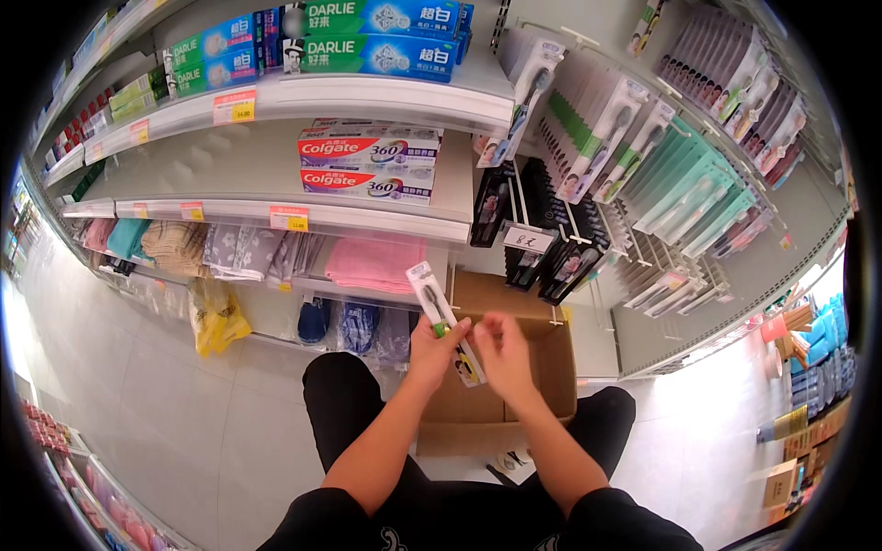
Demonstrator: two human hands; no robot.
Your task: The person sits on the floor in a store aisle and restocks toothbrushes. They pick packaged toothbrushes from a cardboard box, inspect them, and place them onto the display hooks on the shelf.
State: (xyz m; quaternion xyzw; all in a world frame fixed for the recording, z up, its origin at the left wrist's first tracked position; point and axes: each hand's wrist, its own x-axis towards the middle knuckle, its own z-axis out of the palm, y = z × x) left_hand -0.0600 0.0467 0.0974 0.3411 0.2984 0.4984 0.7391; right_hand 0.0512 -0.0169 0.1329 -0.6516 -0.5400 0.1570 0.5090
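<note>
My left hand [434, 351] is closed around a toothbrush in a blister pack [430, 297], which is tilted with its top towards the shelves. The pack has a clear front, a dark brush head and green and yellow parts lower down. Just right of it is my right hand [501, 344], raised with curled fingers and slightly blurred; whether it holds anything small I cannot tell. Both hands are over an open cardboard box [557, 372] between my knees. Little of the box's inside shows behind my hands and forearms.
Packed toothbrushes [599, 151] hang on hooks at the right, some low over the box. Colgate toothpaste boxes [368, 148] stand on the middle shelf, Darlie boxes [375, 55] above. A folded pink towel [377, 265] and bagged blue slippers [358, 325] lie lower. A yellow plastic bag [224, 324] hangs left.
</note>
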